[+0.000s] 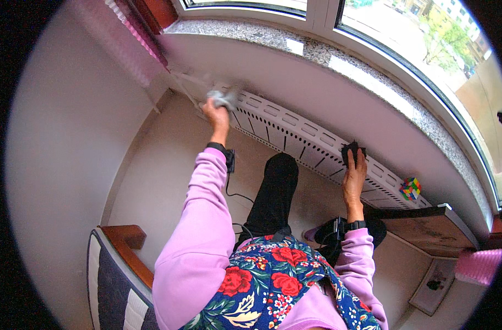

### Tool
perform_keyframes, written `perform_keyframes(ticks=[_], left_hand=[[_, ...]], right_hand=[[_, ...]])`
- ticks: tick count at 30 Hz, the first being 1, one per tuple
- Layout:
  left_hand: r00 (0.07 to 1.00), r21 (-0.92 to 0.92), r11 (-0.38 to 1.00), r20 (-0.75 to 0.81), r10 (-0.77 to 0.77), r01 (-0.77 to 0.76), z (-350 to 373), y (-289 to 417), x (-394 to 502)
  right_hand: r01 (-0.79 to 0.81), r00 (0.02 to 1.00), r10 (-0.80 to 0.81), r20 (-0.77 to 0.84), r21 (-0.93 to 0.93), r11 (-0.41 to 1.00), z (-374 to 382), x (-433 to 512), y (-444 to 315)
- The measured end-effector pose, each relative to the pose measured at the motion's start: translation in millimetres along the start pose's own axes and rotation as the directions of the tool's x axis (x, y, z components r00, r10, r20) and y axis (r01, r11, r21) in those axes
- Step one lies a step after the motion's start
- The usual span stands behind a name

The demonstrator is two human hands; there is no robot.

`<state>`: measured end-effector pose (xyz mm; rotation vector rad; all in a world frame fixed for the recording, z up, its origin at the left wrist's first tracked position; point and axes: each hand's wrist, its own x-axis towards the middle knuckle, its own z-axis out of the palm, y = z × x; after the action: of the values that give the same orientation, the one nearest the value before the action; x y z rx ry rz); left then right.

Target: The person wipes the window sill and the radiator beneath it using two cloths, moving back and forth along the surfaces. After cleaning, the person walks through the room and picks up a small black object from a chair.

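Note:
A pale grey, crumpled cloth point(222, 100) is bunched in my left hand point(216, 117), blurred, at the far left end of a white slotted radiator point(290, 119). My right hand point(355, 177) rests farther right on the radiator's top, its fingers over a crumpled black cloth-like piece point(353, 149). The underside of that black piece is hidden. Near the radiator's right end sits a multicoloured puzzle cube point(410, 189), apart from my right hand.
Above the radiator runs a speckled stone windowsill point(251, 35) under a white-framed window point(317, 18). A wood-framed bed end point(123, 255) with a mattress stands at lower left. To the right are a dark-topped wooden panel point(424, 231) and a pink curtain point(479, 266). White pipes point(187, 93) run beside the radiator's left end.

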<state>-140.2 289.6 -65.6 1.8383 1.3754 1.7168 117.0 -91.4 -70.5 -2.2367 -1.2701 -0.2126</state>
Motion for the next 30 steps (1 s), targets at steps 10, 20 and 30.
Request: perform_keyframes(ticks=[10, 20, 30], left_hand=[[0.735, -0.200, 0.709, 0.256, -0.628, 0.676, 51.5, 9.8, -61.9], [0.145, 0.052, 0.413, 0.890, -0.433, 0.909, 46.0, 106.9, -132.8], [-0.088, 0.091, 0.628, 0.995, -0.037, 0.773, 21.8, 218.7, -134.7]], right_hand=[[-0.001, 1.000, 0.001, 0.025, 0.003, 1.000, -2.6, -0.1, -2.0], [-0.011, 1.000, 0.011, 0.005, -0.008, 1.000, 6.5, -0.5, 5.3], [-0.011, 0.999, 0.016, -0.050, 0.100, 0.995, 6.4, -4.0, 9.5]])
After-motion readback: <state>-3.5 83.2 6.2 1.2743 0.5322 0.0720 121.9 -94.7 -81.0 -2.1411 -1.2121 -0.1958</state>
